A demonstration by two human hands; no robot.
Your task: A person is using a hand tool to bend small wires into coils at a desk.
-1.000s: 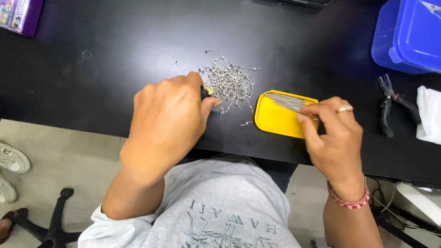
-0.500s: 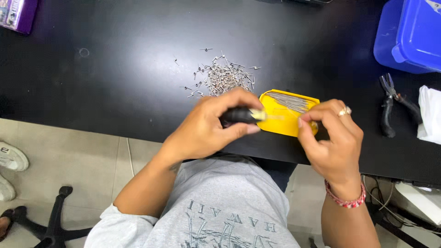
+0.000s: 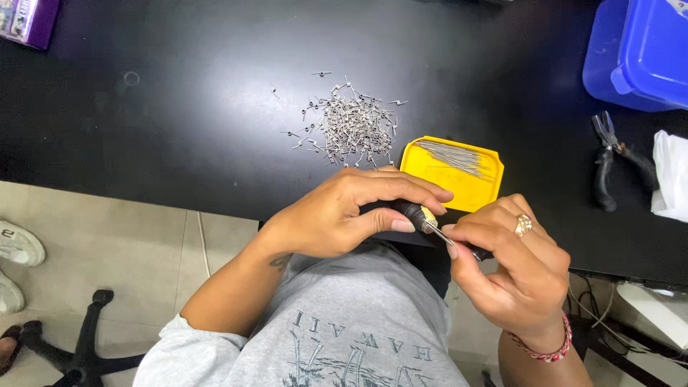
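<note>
From the head view, my left hand (image 3: 337,215) was curled closed around a small tool with a black handle and a yellowish collar (image 3: 418,213), held just over the near edge of the black surface (image 3: 179,129), in front of my grey shirt. My right hand (image 3: 512,269) was closed too, its fingertips (image 3: 459,236) pinching a thin metal pin (image 3: 438,233) that met the tip of the tool, so the two hands were touching the same small piece between them. I wore a ring on that right hand and a red beaded bracelet (image 3: 541,347) at the wrist. Just beyond my hands lay a yellow tray (image 3: 469,190) holding a bundle of straight wire pieces (image 3: 453,156), and to its left, close beside it, a loose heap of small bent metal pins (image 3: 351,125) was scattered on the surface. Farther right lay a pair of pliers with dark grips (image 3: 609,165), near a white cloth or bag (image 3: 672,175), and a blue plastic bin (image 3: 638,50) stood at the far right corner. A purple box (image 3: 29,21) sat at the far left corner. Below the surface, on the tiled floor, I could see a chair base (image 3: 79,337) and white shoes (image 3: 18,251).
</note>
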